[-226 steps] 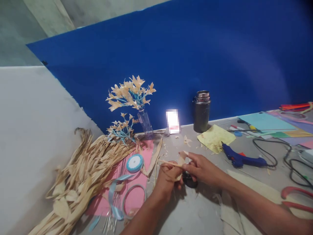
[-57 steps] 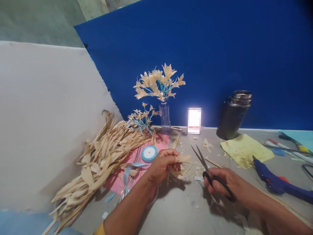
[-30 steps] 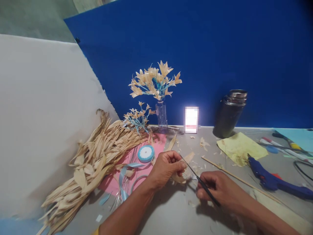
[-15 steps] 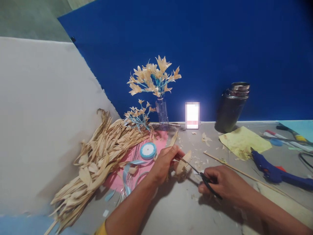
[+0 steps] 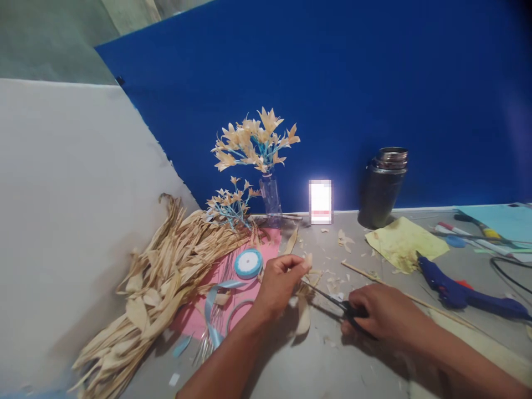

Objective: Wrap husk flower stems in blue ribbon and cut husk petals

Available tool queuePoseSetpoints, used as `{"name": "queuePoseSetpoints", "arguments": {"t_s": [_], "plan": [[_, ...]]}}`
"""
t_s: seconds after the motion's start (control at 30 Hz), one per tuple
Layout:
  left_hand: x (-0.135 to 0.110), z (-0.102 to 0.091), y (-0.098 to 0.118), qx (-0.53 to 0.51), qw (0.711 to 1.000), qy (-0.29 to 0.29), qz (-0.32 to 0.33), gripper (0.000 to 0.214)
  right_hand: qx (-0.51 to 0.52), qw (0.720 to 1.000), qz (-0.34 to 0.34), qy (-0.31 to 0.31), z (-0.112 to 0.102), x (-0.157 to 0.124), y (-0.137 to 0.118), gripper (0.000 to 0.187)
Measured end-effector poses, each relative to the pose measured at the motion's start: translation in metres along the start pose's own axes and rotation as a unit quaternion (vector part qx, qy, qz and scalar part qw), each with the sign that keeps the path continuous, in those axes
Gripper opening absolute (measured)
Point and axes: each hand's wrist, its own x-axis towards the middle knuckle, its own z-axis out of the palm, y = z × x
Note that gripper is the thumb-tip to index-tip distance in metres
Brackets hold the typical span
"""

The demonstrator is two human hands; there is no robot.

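My left hand (image 5: 282,281) is closed in a pinch on a small piece of dried corn husk (image 5: 308,261), its pale tip standing above the fingers. My right hand (image 5: 380,311) grips black-handled scissors (image 5: 351,309), whose blades point left and reach just below my left fingertips. Whether the blades touch the husk I cannot tell. Below the left fingers, a larger husk piece (image 5: 303,318) hangs or lies near the tabletop. Small husk scraps (image 5: 332,285) are scattered between and beyond the hands.
Left lies a big heap of dried husks (image 5: 166,282), beside a blue ribbon spool (image 5: 248,263) on pink paper (image 5: 187,316). Husk flowers (image 5: 253,138) stand in a clear bottle (image 5: 271,199). Rightward are a dark flask (image 5: 380,191), yellow paper (image 5: 409,241), a blue glue gun (image 5: 457,291) and a thin stick (image 5: 386,285).
My left fingers have turned upward, with a small husk tip now showing above them. The larger husk piece hangs lower. The scissors remain in my right hand, and the view has shifted slightly.
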Motion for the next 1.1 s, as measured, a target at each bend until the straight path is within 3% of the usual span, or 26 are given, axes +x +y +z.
{"name": "queuePoseSetpoints", "arguments": {"t_s": [0.07,0.13,0.3,0.37,0.43,0.6,0.73,0.9,1.0,1.1], "plan": [[0.001,-0.002,0.002,-0.026,0.998,0.049,0.019,0.027,0.028,0.999,0.019,0.018,-0.004,0.002,0.007,0.027],[0.001,-0.003,0.005,-0.063,0.996,0.053,0.014,0.029,0.117,0.992,0.029,0.035,-0.011,0.003,0.012,0.023],[-0.013,0.011,0.005,-0.057,0.988,-0.124,-0.077,0.030,0.415,0.909,-0.022,0.033,-0.020,-0.001,0.008,0.052],[-0.018,0.017,0.005,-0.019,0.980,-0.175,-0.091,0.032,0.433,0.900,-0.024,0.047,-0.018,-0.005,0.001,0.046],[-0.021,0.022,0.005,0.004,0.975,-0.200,-0.093,0.035,0.408,0.910,-0.023,0.068,-0.015,-0.007,-0.006,0.032],[-0.018,0.022,0.000,-0.012,0.986,-0.149,-0.069,0.033,0.369,0.919,0.002,0.138,-0.015,-0.008,-0.014,0.021],[-0.018,0.025,-0.003,-0.104,0.986,-0.110,-0.075,0.035,0.413,0.893,0.032,0.175,-0.018,-0.007,-0.013,0.023],[-0.025,0.036,-0.006,-0.239,0.956,-0.117,-0.123,0.042,0.448,0.859,0.065,0.241,-0.016,-0.007,-0.016,0.027],[-0.028,0.040,-0.007,-0.226,0.961,-0.095,-0.129,0.038,0.457,0.858,0.054,0.228,-0.014,-0.007,-0.019,0.025],[-0.027,0.040,-0.005,-0.214,0.968,-0.059,-0.119,0.028,0.465,0.870,0.031,0.159,-0.012,-0.007,-0.019,0.025]]}}
